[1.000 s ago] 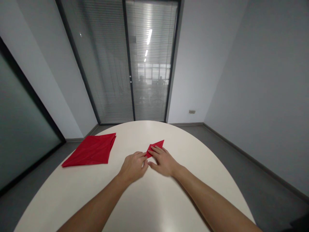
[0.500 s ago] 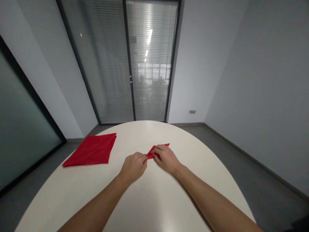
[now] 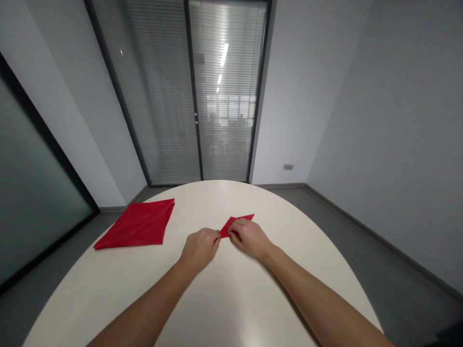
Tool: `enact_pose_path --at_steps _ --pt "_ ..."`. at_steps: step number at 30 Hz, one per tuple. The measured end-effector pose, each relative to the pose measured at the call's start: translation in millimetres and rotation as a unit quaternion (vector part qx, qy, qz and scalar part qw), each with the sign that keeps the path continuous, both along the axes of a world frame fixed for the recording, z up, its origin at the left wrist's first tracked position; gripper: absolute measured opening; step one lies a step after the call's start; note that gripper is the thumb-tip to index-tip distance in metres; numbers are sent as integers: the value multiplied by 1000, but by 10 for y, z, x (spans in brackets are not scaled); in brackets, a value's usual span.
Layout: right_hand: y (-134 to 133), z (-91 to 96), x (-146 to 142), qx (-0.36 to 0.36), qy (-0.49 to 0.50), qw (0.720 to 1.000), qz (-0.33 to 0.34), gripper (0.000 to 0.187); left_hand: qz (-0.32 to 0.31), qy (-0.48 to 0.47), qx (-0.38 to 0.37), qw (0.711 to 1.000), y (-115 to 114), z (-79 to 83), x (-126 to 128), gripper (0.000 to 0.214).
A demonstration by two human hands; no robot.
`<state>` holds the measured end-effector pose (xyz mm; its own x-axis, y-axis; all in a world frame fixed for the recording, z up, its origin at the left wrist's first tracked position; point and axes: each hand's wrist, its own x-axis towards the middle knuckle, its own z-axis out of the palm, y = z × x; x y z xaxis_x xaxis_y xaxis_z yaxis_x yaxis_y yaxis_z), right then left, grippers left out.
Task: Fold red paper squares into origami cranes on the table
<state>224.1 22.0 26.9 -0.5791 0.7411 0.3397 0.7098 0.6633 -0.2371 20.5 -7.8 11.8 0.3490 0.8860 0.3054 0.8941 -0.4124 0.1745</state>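
A small folded piece of red cloth (image 3: 227, 225) lies on the white table (image 3: 217, 299), partly hidden under my fingers. My left hand (image 3: 201, 245) is closed, pinching the cloth's near left corner between thumb and fingers. Over the middle of the same piece, my right hand (image 3: 249, 236) has its fingers bent and closed on the cloth's near edge. A pointed tip of the red piece sticks out beyond my right knuckles. How many layers my fingers grip is hidden.
A larger folded red cloth (image 3: 137, 224) rests at the table's left, one corner near the rounded edge. Beyond the table stands a glass partition with blinds (image 3: 226, 144). A wall socket (image 3: 288, 167) is low on the far wall.
My right fingers have drawn back slightly toward me and curled more, baring a little more of the small red cloth. The left hand is almost unmoved.
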Motion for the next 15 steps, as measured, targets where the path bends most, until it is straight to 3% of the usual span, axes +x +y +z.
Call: enact_pose_path --at_steps 10,15 --pt "9 -32 8 -30 40 998 -25 22 33 -83 -20 996 44 -41 -25 21" --pt "1 -55 3 -61 87 992 -68 17 51 -104 -34 993 62 -46 -22 21"
